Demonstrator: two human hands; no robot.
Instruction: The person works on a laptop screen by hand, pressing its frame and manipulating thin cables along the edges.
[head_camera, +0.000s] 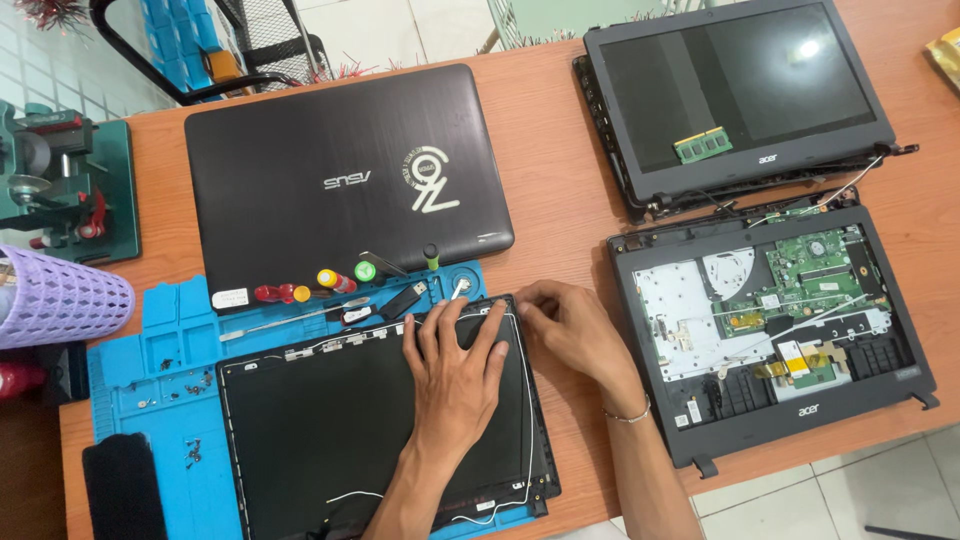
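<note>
A black laptop screen lid (330, 420) lies on a blue work mat (170, 340) at the front of the table. My left hand (455, 370) rests flat on the lid near its top right corner, fingers spread. My right hand (565, 325) is at the lid's top right corner with its fingertips pinched on the edge there, beside a thin white cable (525, 440) that runs down the lid's right side. Whether the fingers grip the cable or the frame edge is unclear.
A closed dark laptop (340, 180) lies behind the mat, with several screwdrivers (320, 285) along its front edge. At right sit an opened laptop base with green board (780, 330) and a screen panel (740, 90) holding a memory stick (702, 145). A purple basket (55, 295) stands at left.
</note>
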